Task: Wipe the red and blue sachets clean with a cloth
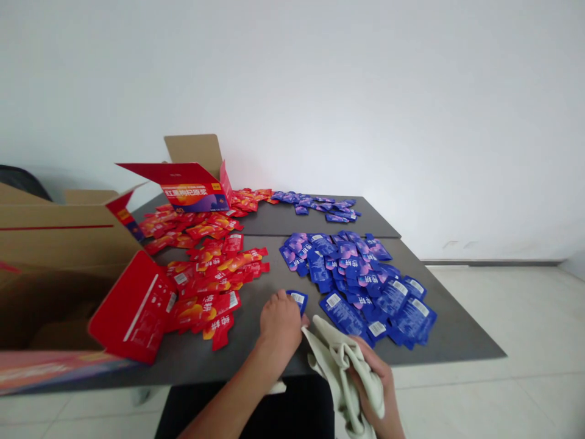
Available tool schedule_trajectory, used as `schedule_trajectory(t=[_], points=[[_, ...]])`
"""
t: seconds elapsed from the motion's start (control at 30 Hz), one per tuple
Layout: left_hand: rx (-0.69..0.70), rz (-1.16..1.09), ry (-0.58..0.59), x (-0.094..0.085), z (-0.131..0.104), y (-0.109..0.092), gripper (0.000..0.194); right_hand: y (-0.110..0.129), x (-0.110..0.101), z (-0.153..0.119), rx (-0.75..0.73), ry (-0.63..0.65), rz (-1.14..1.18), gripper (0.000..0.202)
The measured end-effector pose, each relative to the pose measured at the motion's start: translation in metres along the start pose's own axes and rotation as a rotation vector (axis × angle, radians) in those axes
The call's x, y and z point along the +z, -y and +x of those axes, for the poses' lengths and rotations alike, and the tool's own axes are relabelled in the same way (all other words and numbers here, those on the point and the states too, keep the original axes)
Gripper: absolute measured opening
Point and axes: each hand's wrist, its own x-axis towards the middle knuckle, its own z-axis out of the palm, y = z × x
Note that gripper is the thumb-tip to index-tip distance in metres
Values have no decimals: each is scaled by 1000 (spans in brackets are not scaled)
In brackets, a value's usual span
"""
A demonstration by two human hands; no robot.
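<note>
My left hand (pixel 280 323) is closed around a blue sachet (pixel 299 299), whose white barcode label shows beyond the fingers. In my right hand (pixel 382 381) is a crumpled pale cloth (pixel 340 356), hanging past the table's front edge. One corner of the cloth reaches up near my left hand. Just beyond my hands lies a loose heap of blue sachets (pixel 351 268), some face up and some with the barcode side up. To the left of my left hand spreads a pile of red sachets (pixel 212 280).
An open carton (pixel 55 244) stands at the near left, its red flap (pixel 137 308) reaching over the table. Behind the red sachets is another open red and purple box (pixel 192 195). More blue sachets (pixel 320 203) lie along the far side of the grey table (pixel 450 326), near the white wall.
</note>
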Motion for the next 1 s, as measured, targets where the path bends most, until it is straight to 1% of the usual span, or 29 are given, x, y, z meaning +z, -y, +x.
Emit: schedule_trajectory(t=[0.07, 0.13, 0.27, 0.33, 0.4, 0.5, 0.57, 0.63, 0.67, 0.77, 0.83, 0.93, 1.0], points=[[-16, -10, 58, -13, 6, -3, 25, -1, -2, 0, -11, 10, 18, 25], [-8, -18, 67, -19, 10, -3, 26, -4, -5, -1, -15, 20, 21, 24], [21, -65, 60, -19, 15, 9, 32, -7, -7, -3, 13, 76, 75, 29], [56, -128, 67, -18, 20, 16, 33, -7, -7, -3, 27, 101, 126, 30], [103, -227, 75, -20, 26, 20, 32, -8, -6, -4, 29, 132, 164, 30], [129, -408, 42, -31, 45, 11, 34, -11, -4, -5, -19, 138, 214, 30], [122, -529, -10, -40, 64, -4, 38, -13, -4, -7, -44, 136, 235, 29], [123, -645, -52, -45, 87, -25, 37, -14, -3, -8, -47, 141, 245, 26], [128, -701, -55, -46, 100, -38, 36, -14, -3, -8, -42, 140, 247, 26], [140, -842, -1, -44, 134, -77, 33, -19, -5, -8, -35, 151, 250, 31], [145, -903, 54, -40, 151, -103, 31, -27, -5, -8, -46, 177, 244, 37], [155, -948, 147, -31, 167, -139, 32, -42, -4, -10, -83, 197, 230, 38], [165, -956, 208, -25, 172, -159, 38, -52, -2, -14, -74, 202, 189, 38]])
